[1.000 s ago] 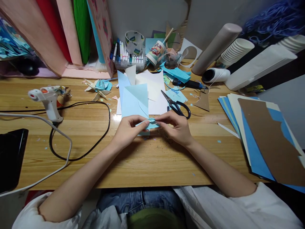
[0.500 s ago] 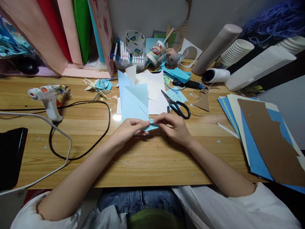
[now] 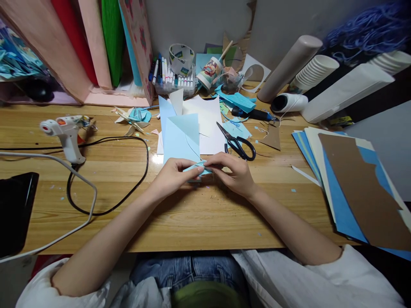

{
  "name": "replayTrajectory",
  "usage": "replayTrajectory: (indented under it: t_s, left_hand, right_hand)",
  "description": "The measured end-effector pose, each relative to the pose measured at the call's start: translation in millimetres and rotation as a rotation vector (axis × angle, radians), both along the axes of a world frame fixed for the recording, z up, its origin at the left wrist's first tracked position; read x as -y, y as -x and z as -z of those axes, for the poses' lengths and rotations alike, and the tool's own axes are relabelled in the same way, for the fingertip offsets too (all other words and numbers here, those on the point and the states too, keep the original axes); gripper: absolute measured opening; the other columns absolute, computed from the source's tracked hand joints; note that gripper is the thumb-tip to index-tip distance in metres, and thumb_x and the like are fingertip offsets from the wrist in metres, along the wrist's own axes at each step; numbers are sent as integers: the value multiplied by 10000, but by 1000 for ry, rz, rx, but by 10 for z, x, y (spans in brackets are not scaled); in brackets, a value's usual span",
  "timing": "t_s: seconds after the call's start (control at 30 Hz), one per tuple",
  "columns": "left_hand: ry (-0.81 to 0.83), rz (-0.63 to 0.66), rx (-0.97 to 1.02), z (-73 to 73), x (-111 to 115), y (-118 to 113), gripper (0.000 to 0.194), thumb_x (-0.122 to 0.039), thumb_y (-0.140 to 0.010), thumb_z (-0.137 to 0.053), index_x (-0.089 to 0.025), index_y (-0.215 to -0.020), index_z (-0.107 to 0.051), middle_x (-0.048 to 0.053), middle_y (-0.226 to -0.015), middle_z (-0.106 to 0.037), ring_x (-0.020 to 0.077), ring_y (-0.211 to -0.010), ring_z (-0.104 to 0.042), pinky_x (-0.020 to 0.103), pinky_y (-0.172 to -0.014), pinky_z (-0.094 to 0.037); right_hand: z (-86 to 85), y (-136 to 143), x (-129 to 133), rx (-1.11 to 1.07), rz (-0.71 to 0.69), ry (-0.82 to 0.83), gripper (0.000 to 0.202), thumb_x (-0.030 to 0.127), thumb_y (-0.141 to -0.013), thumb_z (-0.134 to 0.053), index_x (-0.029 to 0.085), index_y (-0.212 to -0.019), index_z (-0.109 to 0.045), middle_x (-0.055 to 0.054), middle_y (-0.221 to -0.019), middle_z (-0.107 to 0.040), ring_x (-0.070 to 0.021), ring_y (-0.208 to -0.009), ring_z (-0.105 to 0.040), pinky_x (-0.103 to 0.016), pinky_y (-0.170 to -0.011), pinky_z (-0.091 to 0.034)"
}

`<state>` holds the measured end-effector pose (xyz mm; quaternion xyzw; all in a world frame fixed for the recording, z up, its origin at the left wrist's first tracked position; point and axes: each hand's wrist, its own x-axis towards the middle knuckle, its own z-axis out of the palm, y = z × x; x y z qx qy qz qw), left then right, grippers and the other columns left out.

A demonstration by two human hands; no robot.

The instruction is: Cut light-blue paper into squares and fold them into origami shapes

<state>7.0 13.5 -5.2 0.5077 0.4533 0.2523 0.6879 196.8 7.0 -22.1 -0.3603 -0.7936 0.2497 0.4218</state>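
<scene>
Both hands meet over a small light blue paper piece near the middle of the table. My left hand pinches its left part between thumb and fingers. At its right end, the fingertips of my right hand are closed on the same piece. Just beyond the hands lie light blue sheets with a thin dark strand across them, on top of a white sheet. Black-handled scissors rest right of the sheets, their blades pointing away and to the left.
A white glue gun with looping cables stands at the left. Markers, a tape roll and a paper cup are at the back. Stacked coloured sheets lie at the right, a black object at the left edge.
The small blue piece has turned slightly in the fingers, and more of it shows by the left hand. The left thumb has shifted a little; both hands keep their hold.
</scene>
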Motion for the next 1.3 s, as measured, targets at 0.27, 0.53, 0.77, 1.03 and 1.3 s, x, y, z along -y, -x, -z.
replayTrajectory:
  t_s: [0.27, 0.53, 0.77, 1.03, 1.3]
  left_hand:
    - [-122, -16, -80, 16, -5, -22, 254, -363, -697, -633, -123, -765, -682, 25, -728, -677, 139, -669, -598, 221, -627, -450]
    - [-80, -8, -65, -36, -13, -2, 193, -316, -681, -640, -128, -714, -668, 11, -668, -648, 115, -613, -570, 214, -593, -432]
    - [-30, -30, 44, -42, -7, -13, 201, -324, -712, -615, -130, -697, -663, 10, -652, -625, 116, -630, -554, 227, -648, -436]
    - [-124, -39, -29, -35, 1, -30, 278, -402, -740, -586, -144, -680, -671, 9, -627, -620, 120, -618, -542, 224, -634, -428]
    - [-574, -65, -285, -48, 48, -58, 284, -351, -814, -502, -138, -732, -670, 20, -668, -609, 122, -636, -519, 217, -602, -381]
  right_hand:
    - [9, -62, -21, 117, -76, -158, 190, 128, -839, -496, 220, -967, -602, -52, -873, -667, -159, -823, -624, -285, -708, -506]
    - [-19, -76, -39, 233, -82, -279, 191, 132, -853, -466, 211, -956, -606, -63, -876, -664, -149, -795, -620, -256, -660, -501]
    - [-18, -90, -20, 279, -61, -295, 191, 162, -861, -469, 207, -967, -622, -78, -909, -667, -165, -851, -621, -276, -692, -509]
    - [-68, -62, -17, 83, -66, -133, 142, 160, -821, -544, 201, -910, -646, -65, -872, -675, -162, -838, -623, -283, -712, -514]
    - [-30, 49, -46, -371, 114, 587, 268, 308, -617, -750, 164, -765, -580, -15, -768, -626, -118, -698, -600, -231, -617, -509]
